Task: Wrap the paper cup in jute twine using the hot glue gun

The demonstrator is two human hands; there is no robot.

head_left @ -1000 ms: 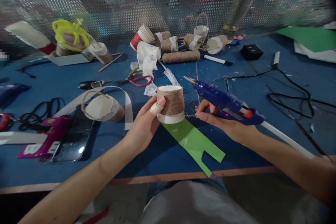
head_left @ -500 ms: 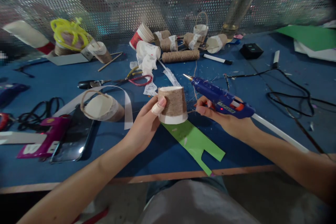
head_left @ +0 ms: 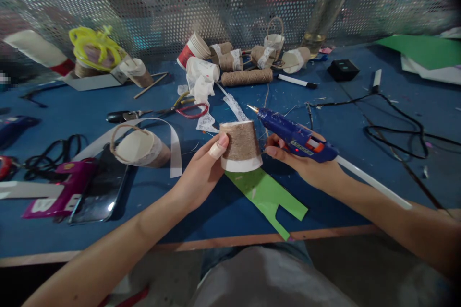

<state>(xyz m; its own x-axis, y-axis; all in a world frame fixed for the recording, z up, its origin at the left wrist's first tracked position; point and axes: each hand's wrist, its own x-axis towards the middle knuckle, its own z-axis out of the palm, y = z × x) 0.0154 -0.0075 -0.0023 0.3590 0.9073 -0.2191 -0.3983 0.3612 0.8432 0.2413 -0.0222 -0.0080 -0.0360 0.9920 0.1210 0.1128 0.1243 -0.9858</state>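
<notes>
My left hand point(head_left: 207, 168) is closed around the left side of a paper cup point(head_left: 242, 146) wrapped in brown twine, with a bare white band at its lower end. A wrap of tape covers the thumb. To the right, my right hand point(head_left: 298, 160) grips a blue glue gun point(head_left: 295, 134); its metal nozzle points up and left, above the cup and apart from it. A white glue stick point(head_left: 372, 182) sticks out of its back. The right thumb and forefinger come together close to the cup's right side, seemingly on the twine. Below the cup lies a green paper cutout point(head_left: 270, 199).
A twine-wrapped cup with a handle point(head_left: 140, 148), a phone point(head_left: 101, 187) and scissors point(head_left: 187, 108) lie left. Behind are a twine roll point(head_left: 247, 77), lace point(head_left: 234, 105), several wrapped cups and a marker point(head_left: 297, 81). A black cable point(head_left: 392, 100) runs along the right.
The cup has shifted slightly right and tilted a little in my left hand. My right hand and the glue gun have moved slightly left, closer to the cup.
</notes>
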